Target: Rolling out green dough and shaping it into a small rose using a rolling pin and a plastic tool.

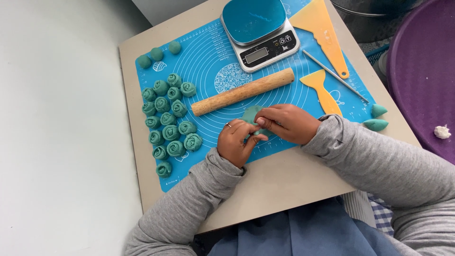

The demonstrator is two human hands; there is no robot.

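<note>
Pale grey floor fills the left third; a small beige table sits tilted in view, carrying a blue silicone mat printed with concentric rings.

Left to right:
- 3 plain teal dough balls at the mat's 10 o'clock corner.
- Below them a cluster of teal rolled rosettes, spiral-topped, packed close along the mat's left edge, some touching.
- Wooden rolling pin, matte and grainy, lying diagonally at mat centre.
- Left hand, ring on 1 finger, pinching the near edge of a flat teal dough piece.
- Right hand curled over the same piece, fingertips pressed onto it and meeting the left. Dough is smooth and thin, mostly covered, just below the pin.
- Digital scale at 12 o'clock, glossy teal platter.
- 2 yellow plastic scrapers and a thin metal rod at 1–2 o'clock.
- 2 teal dough cones at the table's right edge.
- Purple tub at 3 o'clock.

Open mat only along its near edge, around the hands.
</note>
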